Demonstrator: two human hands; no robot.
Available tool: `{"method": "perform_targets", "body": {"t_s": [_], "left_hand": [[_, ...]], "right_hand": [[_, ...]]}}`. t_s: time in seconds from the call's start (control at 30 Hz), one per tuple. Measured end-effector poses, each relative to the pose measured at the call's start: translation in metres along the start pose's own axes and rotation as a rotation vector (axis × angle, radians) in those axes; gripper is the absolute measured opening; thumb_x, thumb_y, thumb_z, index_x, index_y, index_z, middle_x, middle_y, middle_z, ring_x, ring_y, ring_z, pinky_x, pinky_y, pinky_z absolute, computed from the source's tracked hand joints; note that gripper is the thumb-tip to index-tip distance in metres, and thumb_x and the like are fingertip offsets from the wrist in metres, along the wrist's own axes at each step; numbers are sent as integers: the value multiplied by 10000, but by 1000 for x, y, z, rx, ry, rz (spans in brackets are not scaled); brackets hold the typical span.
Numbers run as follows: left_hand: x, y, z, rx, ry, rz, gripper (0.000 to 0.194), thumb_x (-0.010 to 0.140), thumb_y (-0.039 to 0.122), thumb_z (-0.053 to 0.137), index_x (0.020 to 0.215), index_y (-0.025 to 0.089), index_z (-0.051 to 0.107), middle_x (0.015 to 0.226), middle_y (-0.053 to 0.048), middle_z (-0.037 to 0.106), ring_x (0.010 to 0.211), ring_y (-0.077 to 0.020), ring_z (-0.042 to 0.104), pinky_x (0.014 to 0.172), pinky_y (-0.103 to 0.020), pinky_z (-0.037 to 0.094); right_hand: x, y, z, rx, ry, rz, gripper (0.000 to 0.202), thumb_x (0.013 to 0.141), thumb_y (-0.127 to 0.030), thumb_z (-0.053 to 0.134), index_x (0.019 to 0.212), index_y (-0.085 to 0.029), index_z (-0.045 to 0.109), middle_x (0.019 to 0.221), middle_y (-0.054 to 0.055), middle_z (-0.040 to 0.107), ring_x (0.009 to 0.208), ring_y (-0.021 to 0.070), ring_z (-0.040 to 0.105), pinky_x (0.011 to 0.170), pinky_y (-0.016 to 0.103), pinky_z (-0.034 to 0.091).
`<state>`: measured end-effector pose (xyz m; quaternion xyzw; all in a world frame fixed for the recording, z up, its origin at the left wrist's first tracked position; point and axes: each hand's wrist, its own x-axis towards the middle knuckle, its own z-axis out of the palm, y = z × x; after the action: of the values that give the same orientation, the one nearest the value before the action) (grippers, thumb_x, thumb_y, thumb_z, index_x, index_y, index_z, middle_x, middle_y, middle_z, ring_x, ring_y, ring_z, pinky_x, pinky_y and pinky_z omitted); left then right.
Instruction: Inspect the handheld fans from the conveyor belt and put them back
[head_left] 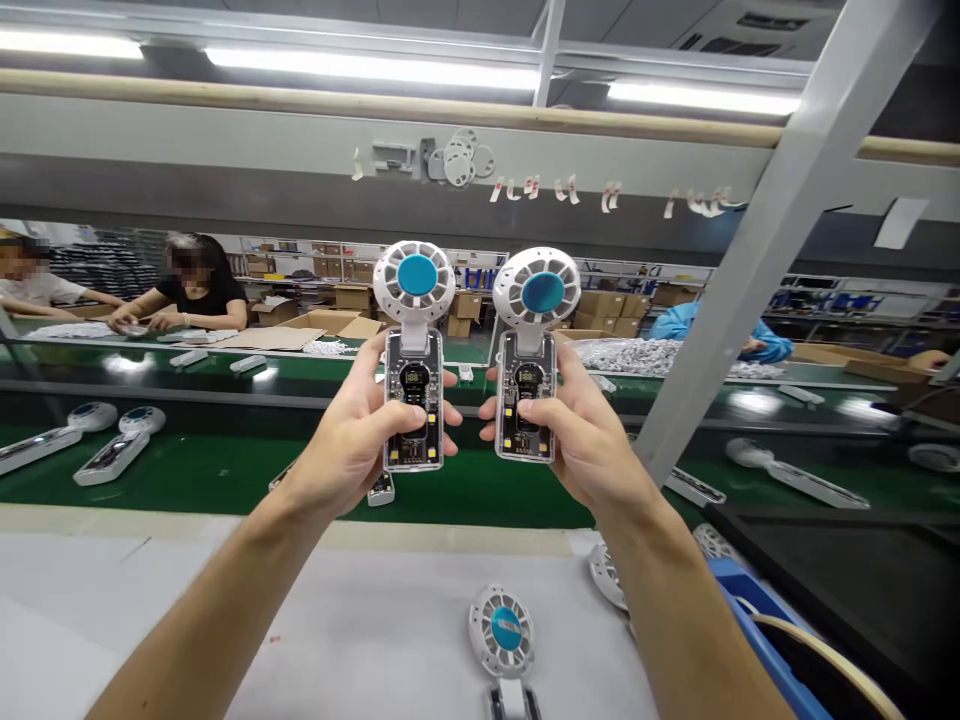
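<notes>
My left hand point(352, 425) is wrapped around the clear-cased handle of a handheld fan point(416, 300), its thumb lying on the front near the middle buttons. A second handheld fan point(536, 290) of the same kind is in my right hand point(581, 420), with the thumb likewise on its front. Both fans are upright side by side, each with a white round head and a blue centre disc. Small displays show on the dark circuit boards behind the clear fronts. On the white worktop below lies another handheld fan point(504, 632), cut off by the bottom edge.
Several fans, such as a white fan point(124, 445), lie on the green conveyor belt point(225, 470). A slanted metal post point(772, 240) stands at right, above a blue bin point(772, 620) and a black tray point(862, 570). Co-workers point(199, 285) sit across the line.
</notes>
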<state>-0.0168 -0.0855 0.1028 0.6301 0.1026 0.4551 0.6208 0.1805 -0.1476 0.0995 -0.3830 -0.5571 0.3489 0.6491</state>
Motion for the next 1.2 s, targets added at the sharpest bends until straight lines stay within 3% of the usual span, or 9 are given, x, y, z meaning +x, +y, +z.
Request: {"method": "perform_targets", "body": {"t_s": [0.23, 0.43, 0.67, 1.0, 1.2], "left_hand": [[2, -2, 2, -39, 23, -12, 695, 741, 121, 656, 1324, 246, 299, 1014, -64, 681, 640, -196, 709, 556, -299, 583], [3, -4, 3, -94, -4, 0, 632, 739, 109, 662, 1261, 247, 335, 1120, -84, 660, 696, -208, 723, 526, -273, 577], [2, -5, 1, -87, -14, -18, 625, 770, 111, 651, 1284, 234, 318, 923, -37, 688, 663, -196, 708, 591, -311, 593], [1, -3, 0, -119, -6, -42, 611, 700, 87, 670, 1247, 203, 424, 915, -41, 678, 656, -181, 686, 587, -293, 573], [2, -6, 5, -126, 73, -33, 566, 737, 138, 677, 1236, 219, 422, 950, -42, 679, 634, -178, 694, 547, -284, 572]], "right_hand": [[0, 5, -1, 17, -52, -14, 850, 795, -228, 647, 1496, -320, 175, 1036, 28, 686, 720, 191, 715, 636, 346, 616], [-1, 8, 3, 6, -84, -12, 873, 840, -212, 621, 1537, -341, 111, 910, 13, 697, 709, 202, 697, 638, 358, 609], [-3, 12, 10, 52, -64, 11, 839, 830, -183, 605, 1516, -355, 155, 937, 11, 668, 736, 187, 673, 629, 333, 599], [-6, 3, 14, 86, -96, 68, 936, 724, -129, 624, 1520, -336, 178, 1037, 23, 648, 812, 183, 664, 677, 326, 598], [-6, 5, 11, 99, -102, 79, 875, 769, -204, 629, 1521, -327, 197, 892, 4, 663, 693, 186, 662, 594, 317, 580]]}}
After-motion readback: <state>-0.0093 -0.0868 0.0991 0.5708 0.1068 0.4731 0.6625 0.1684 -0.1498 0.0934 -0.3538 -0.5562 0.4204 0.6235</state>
